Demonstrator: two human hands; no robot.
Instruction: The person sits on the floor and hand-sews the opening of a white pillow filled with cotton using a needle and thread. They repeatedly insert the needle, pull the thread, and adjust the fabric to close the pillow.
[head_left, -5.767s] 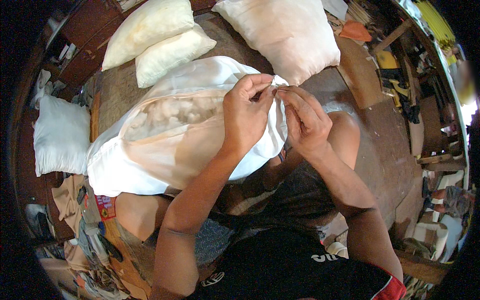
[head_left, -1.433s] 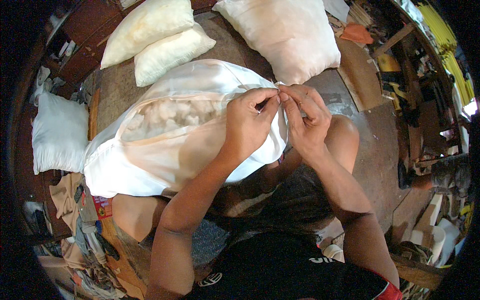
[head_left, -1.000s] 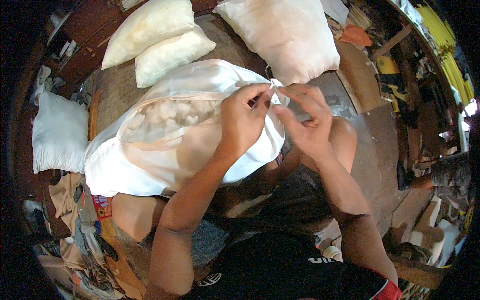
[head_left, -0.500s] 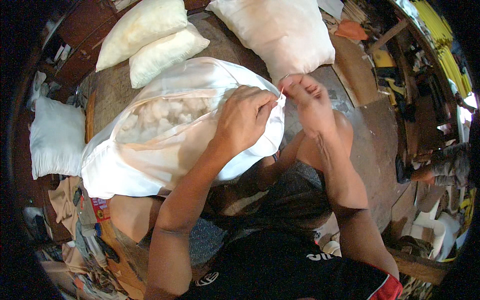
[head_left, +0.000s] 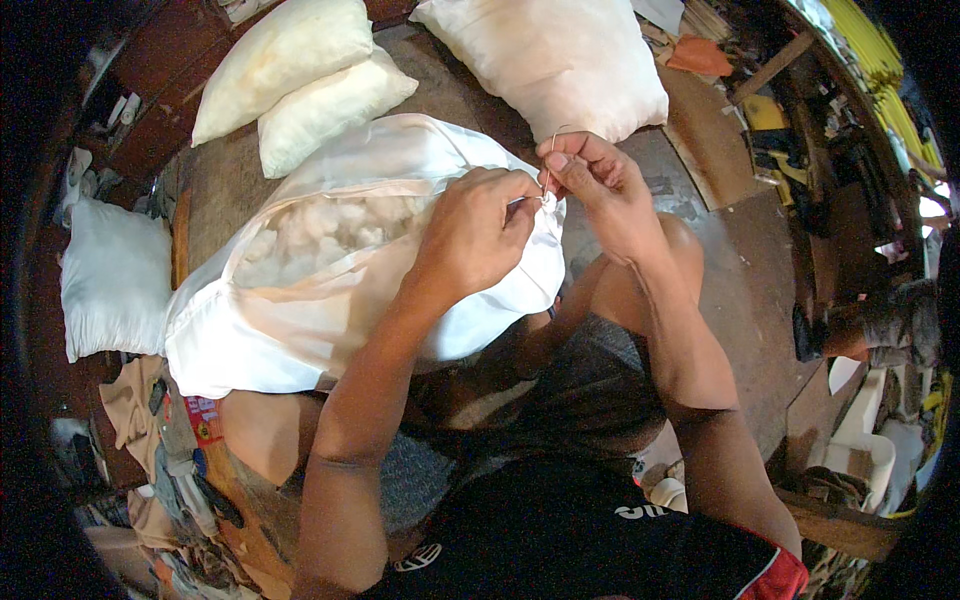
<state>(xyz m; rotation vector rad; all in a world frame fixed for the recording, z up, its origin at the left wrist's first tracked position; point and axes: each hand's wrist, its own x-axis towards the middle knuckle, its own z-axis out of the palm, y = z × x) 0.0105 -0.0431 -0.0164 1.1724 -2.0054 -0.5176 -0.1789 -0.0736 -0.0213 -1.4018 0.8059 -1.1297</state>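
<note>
A white fabric casing (head_left: 290,345) lies across my lap, its long slit open on loose white stuffing (head_left: 320,232). My left hand (head_left: 472,232) is closed, its thumb and finger pinching the casing's cloth at the right-hand end. Beside it, my right hand (head_left: 605,195) pinches a thin needle (head_left: 555,141) whose bent upper end sticks up above the fingers. The needle's lower part runs down toward the gathered corner of the casing; whether its tip is in the cloth is hard to tell.
A large white pillow (head_left: 550,65) lies just beyond my hands. Two cream pillows (head_left: 285,65) overlap at the far left, and another white pillow (head_left: 115,275) rests at the left. Cloth scraps (head_left: 150,430) pile up lower left. A flat brown board (head_left: 705,140) lies at the right.
My right hand has shifted slightly left, closer to my left hand, and its blur is gone. The needle now stands upright in its fingers. My left hand has moved a little left.
</note>
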